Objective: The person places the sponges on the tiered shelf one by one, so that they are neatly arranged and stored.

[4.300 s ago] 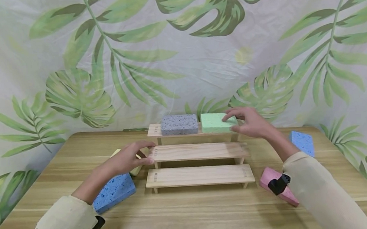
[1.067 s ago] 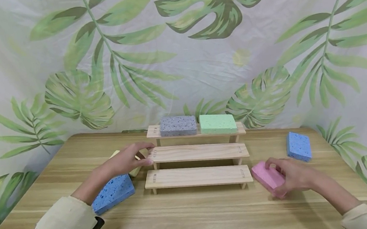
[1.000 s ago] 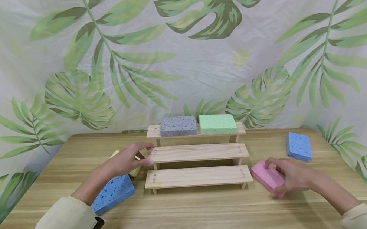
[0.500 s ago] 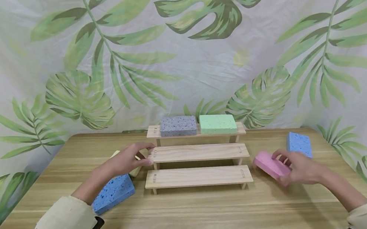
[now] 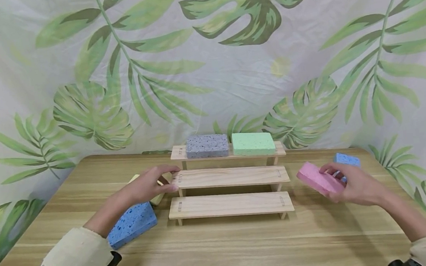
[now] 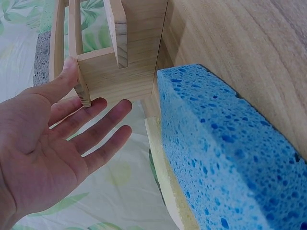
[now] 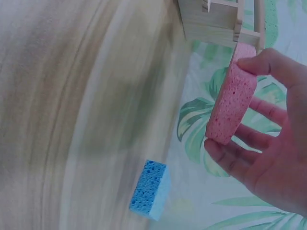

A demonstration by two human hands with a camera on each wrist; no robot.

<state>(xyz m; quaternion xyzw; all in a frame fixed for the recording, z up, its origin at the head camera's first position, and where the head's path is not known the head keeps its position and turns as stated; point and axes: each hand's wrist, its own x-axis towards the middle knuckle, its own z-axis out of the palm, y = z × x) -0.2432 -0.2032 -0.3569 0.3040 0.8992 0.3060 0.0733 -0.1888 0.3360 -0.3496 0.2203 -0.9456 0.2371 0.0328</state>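
Note:
My right hand (image 5: 360,186) pinches a pink sponge (image 5: 319,178) between thumb and fingers, holding it tilted above the table, right of a three-step wooden rack (image 5: 230,203). The right wrist view shows the thumb on one side of the sponge and fingertips at its lower end. My left hand (image 5: 149,184) grips the left end of the rack's middle step, thumb at the front edge and index finger at the back; its other fingers extend loosely in the left wrist view. A grey speckled sponge (image 5: 207,145) and a light green sponge (image 5: 253,143) lie side by side on the top step.
A large blue sponge (image 5: 133,223) lies under the left forearm, with a pale yellow sponge (image 5: 157,199) partly hidden behind the left hand. Another blue sponge (image 5: 346,160) lies at the far right, partly covered by the right hand. A leaf-patterned cloth (image 5: 231,83) hangs behind the table.
The right hand left the green sponge on the top step, took hold of the pink sponge on the table, then lifted it up and slightly right. The left hand has stayed put.

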